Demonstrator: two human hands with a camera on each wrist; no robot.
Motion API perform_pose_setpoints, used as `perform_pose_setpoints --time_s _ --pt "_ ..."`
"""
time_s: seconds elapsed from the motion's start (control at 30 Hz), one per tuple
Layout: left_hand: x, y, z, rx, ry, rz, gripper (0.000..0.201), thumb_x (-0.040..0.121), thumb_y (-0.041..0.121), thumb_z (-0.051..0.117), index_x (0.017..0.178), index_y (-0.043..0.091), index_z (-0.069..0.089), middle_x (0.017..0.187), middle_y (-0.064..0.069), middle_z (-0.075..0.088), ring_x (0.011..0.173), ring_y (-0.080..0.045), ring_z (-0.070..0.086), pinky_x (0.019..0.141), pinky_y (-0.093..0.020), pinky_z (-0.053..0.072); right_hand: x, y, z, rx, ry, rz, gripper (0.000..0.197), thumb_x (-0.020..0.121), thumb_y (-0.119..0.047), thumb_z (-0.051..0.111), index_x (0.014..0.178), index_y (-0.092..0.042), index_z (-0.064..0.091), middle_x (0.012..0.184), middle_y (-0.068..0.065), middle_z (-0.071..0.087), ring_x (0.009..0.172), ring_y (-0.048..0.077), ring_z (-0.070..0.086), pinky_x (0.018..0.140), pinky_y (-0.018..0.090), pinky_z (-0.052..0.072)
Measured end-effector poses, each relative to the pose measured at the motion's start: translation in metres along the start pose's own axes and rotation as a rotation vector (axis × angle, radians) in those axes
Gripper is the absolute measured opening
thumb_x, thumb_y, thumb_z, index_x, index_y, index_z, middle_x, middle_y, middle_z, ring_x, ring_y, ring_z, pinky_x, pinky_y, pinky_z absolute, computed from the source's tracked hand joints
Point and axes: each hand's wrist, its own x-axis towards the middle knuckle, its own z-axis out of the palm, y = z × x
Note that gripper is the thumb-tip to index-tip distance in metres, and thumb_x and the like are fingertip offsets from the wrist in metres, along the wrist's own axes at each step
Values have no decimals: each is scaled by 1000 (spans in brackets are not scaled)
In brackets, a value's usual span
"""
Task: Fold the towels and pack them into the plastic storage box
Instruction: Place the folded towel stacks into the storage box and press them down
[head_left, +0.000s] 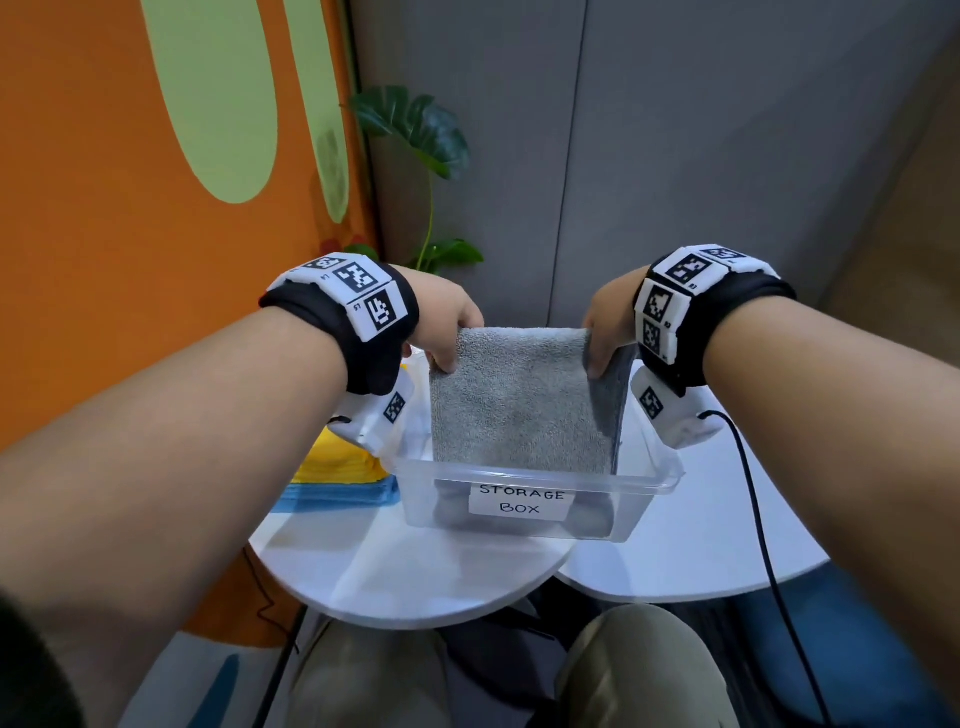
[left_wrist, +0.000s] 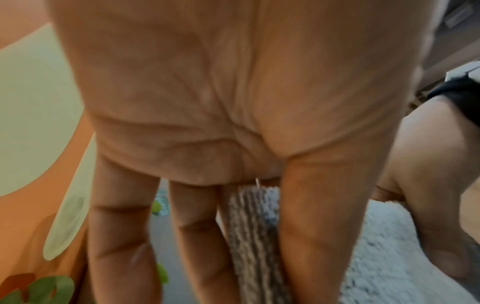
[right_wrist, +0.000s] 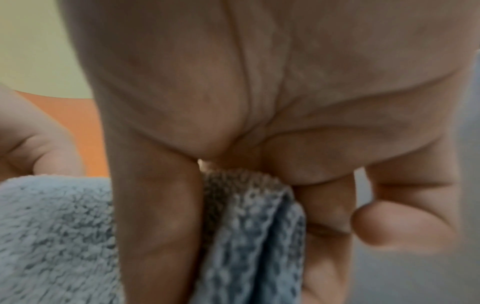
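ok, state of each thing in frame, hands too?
grey towel: folded, held upright, lower end inside the box
storage box: open, no lid, on the table
left hand: pinches the towel's top left corner
right hand: pinches the towel's top right corner
yellow towel: folded, stacked on the blue towel

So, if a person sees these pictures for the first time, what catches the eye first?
The folded grey towel, held upright at its top corners by the left hand and right hand, its lower end inside the clear storage box at centre. Then the yellow and blue towels stacked left of the box.
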Motion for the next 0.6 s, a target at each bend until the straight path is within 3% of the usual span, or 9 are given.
perform_pose_setpoints --time_s 0.07,0.17,0.27,0.33,0.4,0.47,0.53,0.6 --pt "0 0 -3 -5 -28 -13 22 84 10 68 104 19 66 82 3 63 63 -8 56 57 -22 53 2 -1 -1 21 -23 -4 12 66 -38 81 71 -30 72 69 -14 69 80 16 67 75 25 51" --pt "4 1 -4 12 -62 -10 24 86 7 67 109 15 66 88 1 63 65 -7 57 40 -8 41 11 -1 1 1 -50 7 18 59 -44 82 67 -31 72 73 -12 71 83 16 68 80 28 52" --pt "11 2 2 44 -105 -11 27 88 5 65 114 11 64 98 -4 66 76 -13 60 36 -7 37 27 0 6 -22 -62 25 21 51 -51 81 62 -36 72 77 -11 72 81 17 68 72 27 49" --pt "16 4 6 72 -120 -23 29 88 7 65 117 10 63 108 -7 67 82 -16 59 35 -6 37 33 3 13 -46 -59 29 18 55 -49 82 62 -36 71 74 -13 71 80 16 68 64 23 47" --pt "21 7 10 99 -100 -43 30 88 12 66 118 12 63 108 -6 67 79 -16 57 33 -6 36 37 3 21 -27 -42 25 15 62 -38 83 63 -30 70 67 -14 69 76 15 65 50 18 43" --pt "25 10 12 140 -75 -58 27 88 15 66 115 12 63 99 -4 66 71 -15 57 41 -9 42 45 2 25 -62 -52 49 16 67 -31 83 69 -28 67 73 -10 67 72 13 61 44 16 40" --pt "32 11 15 169 -80 -78 26 86 15 66 112 10 64 94 -3 69 78 -17 64 63 -20 51 59 1 30 -143 -57 112 22 57 -43 85 66 -32 68 76 -13 68 68 10 64 50 16 42" --pt "39 11 17 180 -97 -100 26 86 15 66 112 10 64 84 -2 68 84 -20 67 72 -28 52 78 2 31 -161 0 148 25 45 -49 84 59 -36 67 67 -16 66 65 11 66 53 20 43"
